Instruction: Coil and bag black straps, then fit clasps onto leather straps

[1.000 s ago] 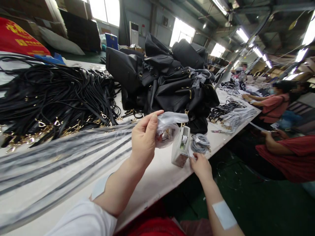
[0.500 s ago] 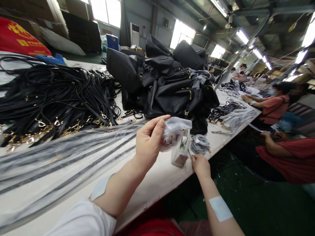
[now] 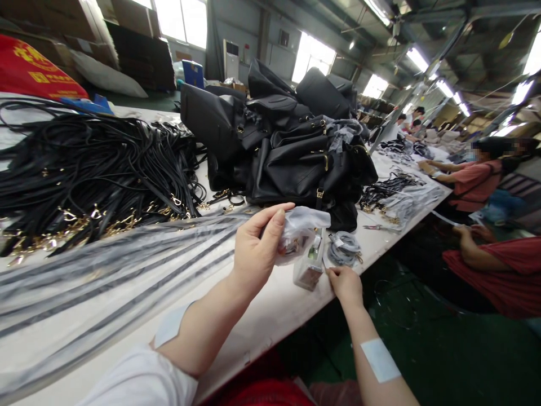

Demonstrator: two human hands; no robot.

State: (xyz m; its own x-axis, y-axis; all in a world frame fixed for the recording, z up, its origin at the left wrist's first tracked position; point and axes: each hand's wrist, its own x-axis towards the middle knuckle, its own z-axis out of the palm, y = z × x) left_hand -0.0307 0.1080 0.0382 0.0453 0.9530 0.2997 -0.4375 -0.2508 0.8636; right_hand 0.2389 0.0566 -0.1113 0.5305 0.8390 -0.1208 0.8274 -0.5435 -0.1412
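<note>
Translucent and crumpled, the plastic-wrapped bundle point(image 3: 299, 232) is pinched between thumb and fingers of the left hand point(image 3: 258, 242), above the white table point(image 3: 266, 316), partly hiding the tape dispenser point(image 3: 308, 269); its long axis runs roughly sideways, flattened end pointing right. Gold-toned metal point(image 3: 291, 245) shows through. The right hand point(image 3: 346, 286) is narrow, fingertips beside the dispenser; whether it grips anything, I cannot tell

From here I see crinkled, translucent plastic wrap point(image 3: 299, 224) in the left fingers point(image 3: 275, 223), smooth, hard-looking plastic on the tape dispenser point(image 3: 305, 276) just beyond. Farther past them, bags point(image 3: 291, 172) look like matt leather; leftward, metal clasps point(image 3: 96, 211) gleam gold. Below, the bench point(image 3: 274, 318) looks smooth.
</note>
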